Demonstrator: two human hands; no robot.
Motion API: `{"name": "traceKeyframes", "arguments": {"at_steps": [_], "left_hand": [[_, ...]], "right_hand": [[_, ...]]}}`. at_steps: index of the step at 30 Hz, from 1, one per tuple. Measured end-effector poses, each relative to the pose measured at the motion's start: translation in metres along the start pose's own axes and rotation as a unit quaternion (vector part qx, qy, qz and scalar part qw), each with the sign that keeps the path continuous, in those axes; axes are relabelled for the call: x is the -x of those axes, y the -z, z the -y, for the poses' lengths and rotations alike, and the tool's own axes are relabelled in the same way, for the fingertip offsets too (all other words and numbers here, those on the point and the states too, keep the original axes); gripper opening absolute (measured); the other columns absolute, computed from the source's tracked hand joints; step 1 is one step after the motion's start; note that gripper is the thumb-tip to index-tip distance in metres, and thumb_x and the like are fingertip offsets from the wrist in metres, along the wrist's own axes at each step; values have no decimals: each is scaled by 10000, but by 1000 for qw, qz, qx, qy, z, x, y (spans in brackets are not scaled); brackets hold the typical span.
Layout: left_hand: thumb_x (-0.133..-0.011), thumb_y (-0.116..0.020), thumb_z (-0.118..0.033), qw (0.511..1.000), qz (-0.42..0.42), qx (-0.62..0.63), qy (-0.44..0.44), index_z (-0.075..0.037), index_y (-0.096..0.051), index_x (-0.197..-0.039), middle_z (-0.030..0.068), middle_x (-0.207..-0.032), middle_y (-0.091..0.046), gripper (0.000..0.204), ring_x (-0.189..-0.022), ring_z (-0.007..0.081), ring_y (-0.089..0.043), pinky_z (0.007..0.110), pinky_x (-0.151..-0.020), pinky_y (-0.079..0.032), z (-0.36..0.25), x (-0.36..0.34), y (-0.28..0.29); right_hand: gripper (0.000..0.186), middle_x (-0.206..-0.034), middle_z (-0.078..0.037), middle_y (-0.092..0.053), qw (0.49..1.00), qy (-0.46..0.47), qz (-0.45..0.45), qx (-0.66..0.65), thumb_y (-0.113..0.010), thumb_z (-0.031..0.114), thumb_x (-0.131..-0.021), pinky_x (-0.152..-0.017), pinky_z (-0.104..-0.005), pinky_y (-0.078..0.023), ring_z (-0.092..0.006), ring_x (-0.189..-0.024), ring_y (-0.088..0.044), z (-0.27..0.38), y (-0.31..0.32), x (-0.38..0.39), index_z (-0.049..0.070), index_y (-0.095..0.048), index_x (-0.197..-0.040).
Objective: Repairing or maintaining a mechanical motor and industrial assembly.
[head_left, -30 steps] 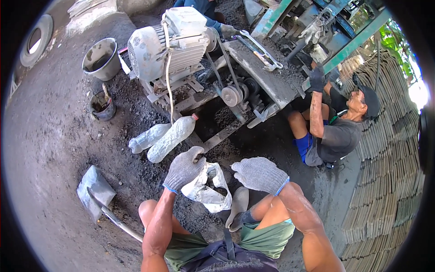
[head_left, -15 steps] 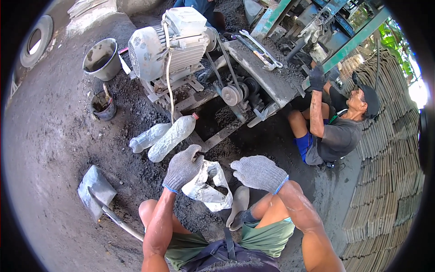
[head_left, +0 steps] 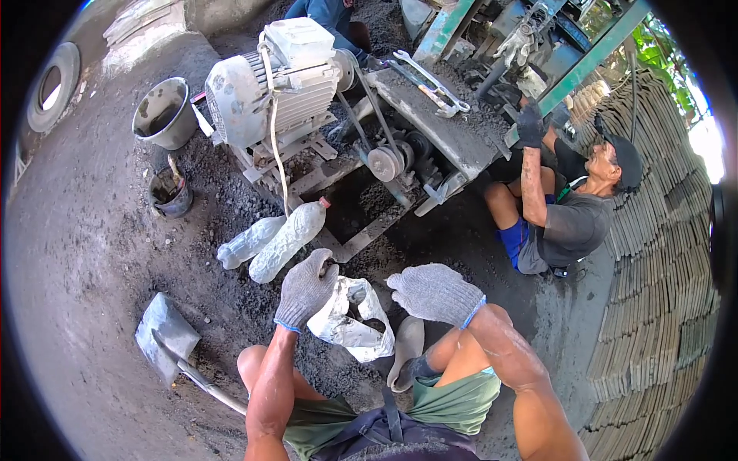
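My left hand [head_left: 305,289], in a grey knit glove with a blue cuff, has its thumb and fingers curled into a pinch. Whatever they hold, if anything, does not show. Against its inner side is a crumpled white bag [head_left: 329,318] with a wide opening and dark material inside. My right hand [head_left: 435,293], gloved alike, hovers on the other side of the bag, apart from it. Its fingers are bent and pressed together, tips pointing left, and its palm is hidden. Ahead of my left hand lie two dusty plastic bottles, a red-capped one [head_left: 289,240] and another [head_left: 250,241] beside it.
A grey motor [head_left: 280,92] with belts and pulleys stands ahead on a metal frame. Wrenches [head_left: 433,86] lie on its plate. At left are a bucket [head_left: 179,115], a small pot [head_left: 171,194] and a shovel [head_left: 167,338]. A co-worker [head_left: 569,207] crouches at right before stacked tiles [head_left: 653,269].
The view has shifted slightly, so the motor and buckets sit a little further left. My hands keep nearly the same pose over the bag. More of the blue-clothed person behind the motor shows.
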State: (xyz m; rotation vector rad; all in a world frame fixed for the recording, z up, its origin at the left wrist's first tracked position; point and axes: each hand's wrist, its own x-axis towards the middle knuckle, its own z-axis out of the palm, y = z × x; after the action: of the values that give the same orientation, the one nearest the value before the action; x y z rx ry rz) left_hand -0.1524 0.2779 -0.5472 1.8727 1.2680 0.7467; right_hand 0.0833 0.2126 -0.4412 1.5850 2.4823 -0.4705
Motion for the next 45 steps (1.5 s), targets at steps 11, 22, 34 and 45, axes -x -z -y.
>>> {"name": "traceKeyframes", "arguments": {"at_steps": [11, 22, 34, 45], "left_hand": [[-894, -661, -308, 999, -23, -10, 26, -41, -625, -1179, 160, -994, -700, 392, -942, 300, -687, 376, -831, -523, 3, -6, -3], [-901, -578, -337, 994, 13, 18, 109, -34, -673, -1120, 188, -1039, -700, 386, -993, 342, -671, 413, -886, -504, 54, -22, -32], [-840, -527, -218, 990, 64, -91, 88, -71, -585, -1284, 206, -1255, -618, 471, -1124, 390, -605, 459, -969, -484, 111, -24, -80], [-804, -548, -213, 986, 59, -113, 108, -79, -589, -1296, 194, -1217, -642, 511, -1097, 373, -625, 453, -943, -503, 115, -19, -86]], "right_hand": [[296, -860, -176, -673, 1000, -11, 12, 5, -574, 295, -918, -673, -486, -541, -367, -789, -676, -3, 1, 0, 71, -669, -1085], [273, -833, -177, -669, 999, -7, 32, 25, -564, 295, -925, -623, -489, -547, -360, -753, -686, 1, 3, 0, 71, -656, -1050], [220, -775, -158, -653, 999, 2, 23, 39, -543, 271, -931, -572, -459, -538, -331, -694, -687, 3, 3, 13, 91, -656, -987], [213, -765, -151, -648, 999, 11, 15, 36, -539, 275, -927, -581, -458, -539, -329, -703, -686, 4, 9, 14, 95, -641, -976]]}}
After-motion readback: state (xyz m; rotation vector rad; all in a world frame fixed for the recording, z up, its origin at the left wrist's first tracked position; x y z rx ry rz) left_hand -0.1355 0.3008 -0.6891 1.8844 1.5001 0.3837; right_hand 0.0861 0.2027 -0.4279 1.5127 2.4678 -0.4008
